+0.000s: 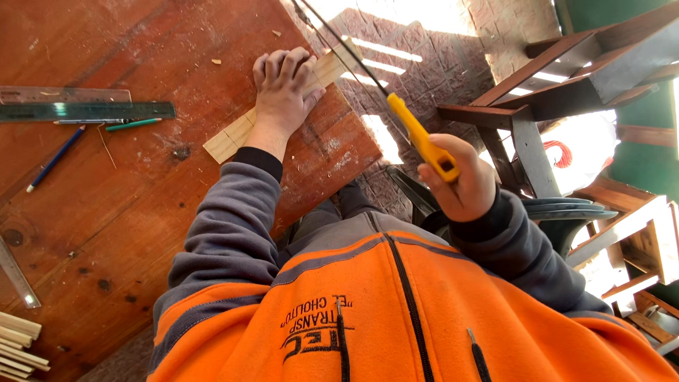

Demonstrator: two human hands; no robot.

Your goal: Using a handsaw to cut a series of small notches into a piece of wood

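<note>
The wooden strip (283, 106) lies on the table (141, 212) at its right edge, one end jutting past the edge. The left hand (283, 88) lies flat on the strip. The saw (396, 106) sits right of that hand, off the table, its blade meeting the strip's overhanging end; the right hand (460, 177) grips its handle. Left of the strip, well apart, lie a ruler (85, 111), a pencil (133, 124) and a pen (55, 159). A stack of sticks (18, 346) lies at the table's near left corner.
</note>
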